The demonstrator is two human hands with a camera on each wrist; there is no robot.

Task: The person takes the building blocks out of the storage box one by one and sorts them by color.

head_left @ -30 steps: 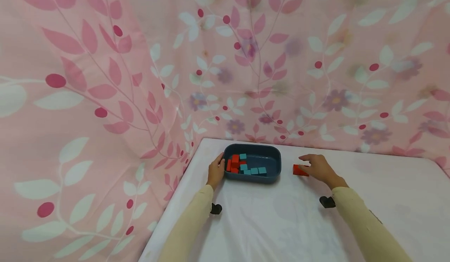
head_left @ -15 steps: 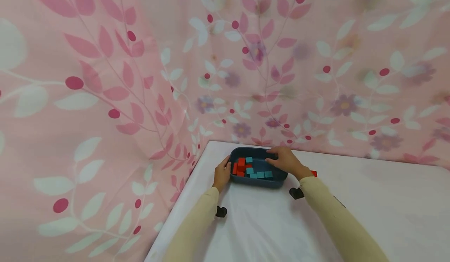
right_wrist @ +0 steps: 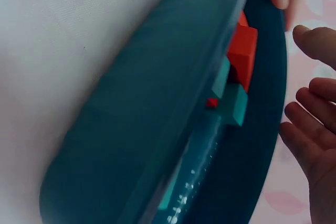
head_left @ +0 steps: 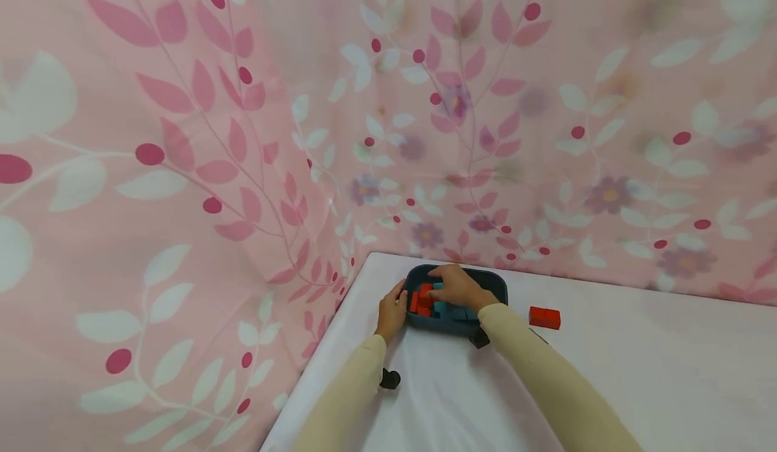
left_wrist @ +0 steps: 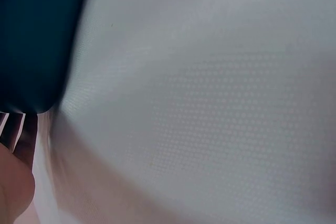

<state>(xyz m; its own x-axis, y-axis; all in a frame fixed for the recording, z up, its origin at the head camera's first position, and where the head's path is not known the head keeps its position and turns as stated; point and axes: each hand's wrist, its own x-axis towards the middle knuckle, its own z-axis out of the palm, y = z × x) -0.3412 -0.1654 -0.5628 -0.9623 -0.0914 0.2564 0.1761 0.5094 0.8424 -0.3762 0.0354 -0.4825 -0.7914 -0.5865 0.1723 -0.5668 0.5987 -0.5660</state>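
Observation:
A dark blue rectangular tray (head_left: 501,297) stands on the white-covered table. In its left part lie red blocks (head_left: 423,309) and teal blocks (right_wrist: 234,104). My left hand (head_left: 392,313) holds the tray's left end, a digit over the rim and several fingers (left_wrist: 26,140) along the outside of the end wall. Over the tray's left half hovers my right hand (head_left: 458,287). Its fingers (right_wrist: 310,124) are loosely bent with the thumb apart, and nothing is between them. From the head, it covers part of the blocks and the far rim.
Two red blocks (head_left: 544,318) sit side by side on the white cloth (head_left: 643,364) right of the tray. A pink floral curtain (head_left: 516,135) hangs behind the table and along its left side. Black wrist cameras (head_left: 390,378) hang under both forearms.
My right hand has left the red blocks at the right and moved leftward over the tray to its block-filled side. My left hand keeps its place at the tray's left end.

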